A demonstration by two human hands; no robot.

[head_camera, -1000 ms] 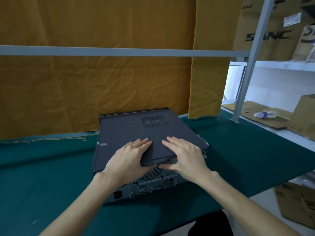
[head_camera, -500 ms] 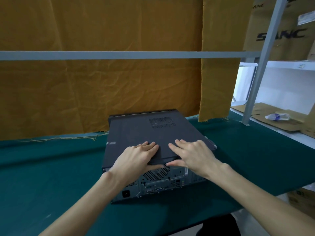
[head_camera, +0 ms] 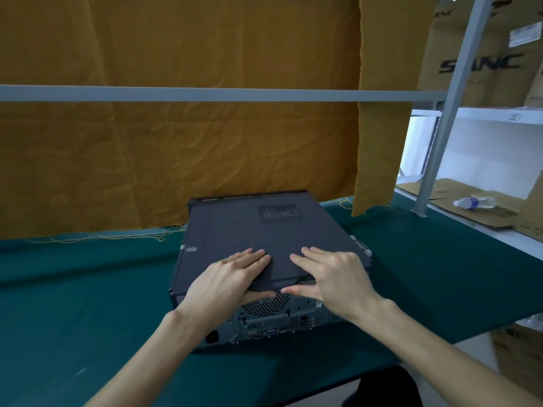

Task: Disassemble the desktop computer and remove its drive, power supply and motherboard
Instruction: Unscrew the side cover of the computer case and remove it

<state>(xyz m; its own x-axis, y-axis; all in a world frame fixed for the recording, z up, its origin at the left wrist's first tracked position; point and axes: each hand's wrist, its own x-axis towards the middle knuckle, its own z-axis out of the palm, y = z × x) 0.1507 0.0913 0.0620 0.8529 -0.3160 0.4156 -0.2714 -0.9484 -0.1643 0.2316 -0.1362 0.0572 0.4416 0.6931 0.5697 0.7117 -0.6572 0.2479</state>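
The desktop computer lies flat on the green-covered table, its rear port panel facing the near edge and its dark top cover under both hands. The left hand rests on the near left part of the cover, fingers straight and close together on top, thumb tucked under the cover's near lip. The right hand lies just to its right, fingers spread flat on the cover, thumb reaching left along the near lip towards the left thumb. Both forearms come in from the near edge and angle inward. Compared with half a second ago, the hands sit at the same spot on the cover and the grip looks unchanged; the view has shifted slightly. Behind the computer hangs a mustard cloth crossed by a grey rail. On the far right, a shelf carries cardboard boxes, with a plastic bottle lying lower down.
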